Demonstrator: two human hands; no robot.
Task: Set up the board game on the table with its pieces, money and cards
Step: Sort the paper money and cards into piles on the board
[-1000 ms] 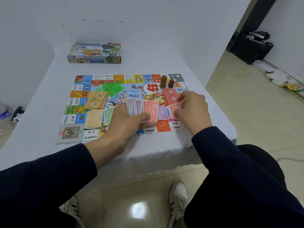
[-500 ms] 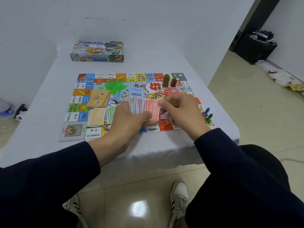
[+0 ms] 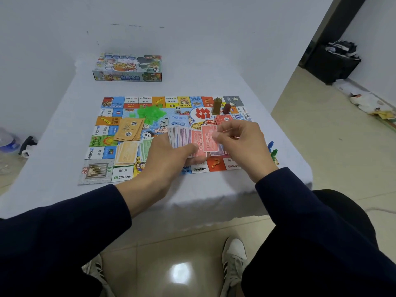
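1. Now the right hand point(image 3: 240, 144) pinches a single red note point(image 3: 209, 138) between thumb and fingertips, just beside the fan of play money point(image 3: 183, 139) that the left hand point(image 3: 169, 156) grips. A second ago that right hand was lower and further right, down at the notes lying on the near right part of the game board point(image 3: 120, 176); half a second ago it had already drawn in toward the fan.
2. That shift reads as one sorting step: a note is being pulled off or added to the fan, which of the two I cannot tell from this moment alone. The left hand has barely moved across the three views, thumb clamped on the fan above the board's middle.
3. Elsewhere nothing has moved. The tan cards point(image 3: 128, 129) and the pale yellow notes point(image 3: 126, 154) lie on the board's left half, the green plastic houses point(image 3: 151, 113) sit in a heap further back, and the tall brown piece point(image 3: 216, 106) stands with a darker red one point(image 3: 227, 108) near the far right corner.
4. With the hand lifted inward, small blue and green pawns point(image 3: 272, 150) show at the board's right edge.
5. The game box point(image 3: 128, 68) lies well apart, at the far end of the white table point(image 3: 53, 133).
6. By my judgement the money is only partly dealt into piles, so the setup is well along but unfinished.
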